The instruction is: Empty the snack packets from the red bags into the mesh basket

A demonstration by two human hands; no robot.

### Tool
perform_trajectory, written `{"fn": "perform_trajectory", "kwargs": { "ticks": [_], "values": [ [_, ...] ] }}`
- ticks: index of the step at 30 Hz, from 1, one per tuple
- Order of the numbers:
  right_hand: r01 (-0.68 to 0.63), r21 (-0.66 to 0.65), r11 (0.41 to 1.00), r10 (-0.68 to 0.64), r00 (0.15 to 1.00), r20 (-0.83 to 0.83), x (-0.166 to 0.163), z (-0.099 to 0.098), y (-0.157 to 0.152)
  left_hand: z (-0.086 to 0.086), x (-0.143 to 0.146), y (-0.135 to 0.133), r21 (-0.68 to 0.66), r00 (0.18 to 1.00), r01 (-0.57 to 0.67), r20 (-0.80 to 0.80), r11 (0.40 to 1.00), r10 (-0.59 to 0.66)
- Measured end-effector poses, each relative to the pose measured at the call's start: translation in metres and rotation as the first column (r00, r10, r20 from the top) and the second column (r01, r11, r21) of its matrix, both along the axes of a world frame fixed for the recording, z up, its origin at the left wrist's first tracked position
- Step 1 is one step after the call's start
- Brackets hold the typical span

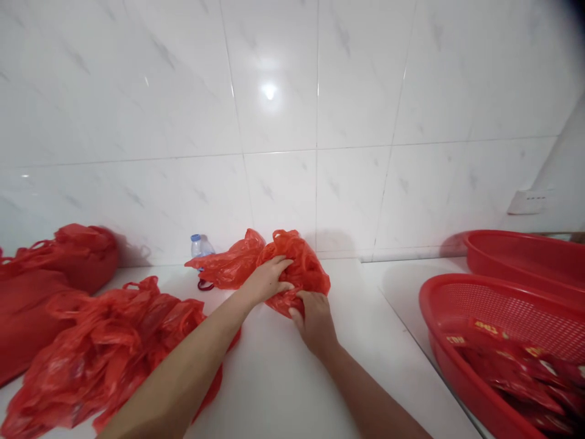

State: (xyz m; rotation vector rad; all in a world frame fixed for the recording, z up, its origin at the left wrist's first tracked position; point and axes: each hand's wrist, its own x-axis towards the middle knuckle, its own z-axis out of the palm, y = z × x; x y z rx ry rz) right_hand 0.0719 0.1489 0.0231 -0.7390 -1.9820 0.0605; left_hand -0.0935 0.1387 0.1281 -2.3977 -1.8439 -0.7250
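Observation:
A crumpled red plastic bag (299, 259) stands on the white counter close to the tiled wall. My left hand (269, 280) grips its left front side, thumb and forefinger slightly apart with film between them. Lower on the front, my right hand (317, 317) pinches the same bag with curled fingers. What lies inside the bag is hidden by its folds. Another loose red plastic bag (233, 262) lies against it on the left. A heap of red plastic bags (119, 341) spreads on the counter to the left, partly behind my left forearm.
Behind the loose bag stands a clear bottle with a blue cap (196, 245), beside a dark red ring (205, 285). Full red bags (41, 292) sit far left. At right, a red perforated basket (439, 299) holds shiny red packets (516, 372); a red basin (507, 253) is behind it.

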Motion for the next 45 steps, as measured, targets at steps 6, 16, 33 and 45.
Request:
{"fn": "perform_trajectory", "kwargs": {
  "ticks": [6, 16, 33, 45],
  "values": [
    [0.162, -0.122, 0.979, -0.163, 0.987, -0.004, 0.001, -0.007, 0.012, -0.019, -0.015, 0.014, -0.047, 0.997, -0.074, 0.006, 0.996, 0.075],
    [0.223, 0.138, 0.965, -0.244, 0.957, 0.160, 0.002, -0.001, 0.010, 0.011, -0.026, 0.003, 0.064, 1.000, -0.010, 0.030, 0.998, 0.008],
    [-0.400, -0.548, 0.735, -0.071, 0.758, -0.649, 0.011, 0.008, 0.022, -0.016, 0.008, 0.021, -0.192, 0.961, -0.156, -0.255, 0.969, 0.104],
    [-0.843, -0.367, 0.393, -0.155, 0.333, -0.930, 0.062, 0.001, 0.062, -0.029, 0.013, 0.039, -0.149, 0.917, -0.277, -0.337, 0.949, 0.214]
  ]
}}
